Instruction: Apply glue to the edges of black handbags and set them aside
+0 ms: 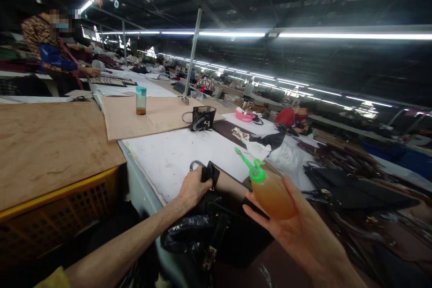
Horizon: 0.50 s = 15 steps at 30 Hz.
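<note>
My right hand [300, 229] holds a squeeze bottle [272, 191] of orange liquid with a green nozzle cap, tilted so the nozzle points up and left. My left hand [193, 187] is closed on the strap end of a black leather handbag [232, 229] that lies on the white table top [175, 153] in front of me. A metal ring [195, 164] sticks out just above that hand. Crinkled black plastic [189, 234] lies against the bag's near side.
A brown board [43, 144] covers a yellow crate [64, 216] at left. A teal-capped jar [141, 101] and a small black bag [203, 118] stand on cardboard further back. Black bag pieces [354, 189] pile at right. Other people work at distant tables.
</note>
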Each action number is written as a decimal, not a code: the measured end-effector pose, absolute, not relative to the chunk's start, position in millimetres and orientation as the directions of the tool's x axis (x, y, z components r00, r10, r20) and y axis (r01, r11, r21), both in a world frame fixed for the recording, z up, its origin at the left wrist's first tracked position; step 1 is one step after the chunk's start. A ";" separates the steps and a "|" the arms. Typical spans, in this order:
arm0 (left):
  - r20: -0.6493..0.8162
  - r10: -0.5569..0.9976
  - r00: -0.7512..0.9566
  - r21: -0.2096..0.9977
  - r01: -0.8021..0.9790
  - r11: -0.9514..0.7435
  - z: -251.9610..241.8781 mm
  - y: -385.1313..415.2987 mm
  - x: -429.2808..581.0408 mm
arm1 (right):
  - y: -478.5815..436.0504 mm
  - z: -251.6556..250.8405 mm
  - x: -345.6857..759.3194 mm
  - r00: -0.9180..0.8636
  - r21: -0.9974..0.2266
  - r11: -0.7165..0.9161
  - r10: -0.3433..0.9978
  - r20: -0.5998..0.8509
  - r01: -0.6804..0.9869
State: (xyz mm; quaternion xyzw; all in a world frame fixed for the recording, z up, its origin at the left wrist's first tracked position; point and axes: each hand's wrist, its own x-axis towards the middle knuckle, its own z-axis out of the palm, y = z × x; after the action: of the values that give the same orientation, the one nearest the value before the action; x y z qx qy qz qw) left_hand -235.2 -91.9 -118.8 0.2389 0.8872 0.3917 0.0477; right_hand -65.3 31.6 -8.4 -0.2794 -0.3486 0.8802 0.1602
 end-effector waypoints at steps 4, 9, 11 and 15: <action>0.119 0.503 -0.856 0.796 0.385 0.467 -123.0 -100.0 -230.9 | 34.7 -10.9 -64.6 -0.794 -0.698 -0.704 0.494 -0.355 -0.126; 0.172 0.593 -0.786 0.975 0.223 0.013 -131.6 -111.3 -232.0 | 34.1 -9.4 -67.9 -0.775 -0.700 -0.689 0.542 -0.324 -0.189; 0.163 0.638 -0.752 0.986 0.144 -0.082 -129.3 -110.6 -234.0 | 35.9 -8.2 -66.9 -0.775 -0.686 -0.699 0.543 -0.324 -0.203; 0.227 0.675 -0.702 0.964 0.258 -0.055 -95.6 -101.9 -239.8 | 44.6 -7.0 -55.3 -0.759 -0.617 -0.757 0.528 -0.381 -0.216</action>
State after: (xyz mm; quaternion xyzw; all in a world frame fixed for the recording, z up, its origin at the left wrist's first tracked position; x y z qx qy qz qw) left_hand -239.8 -101.9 -95.6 0.3498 0.6674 0.6367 0.1638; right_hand -55.3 44.6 -7.0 -0.2779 -0.2800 0.8951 0.2079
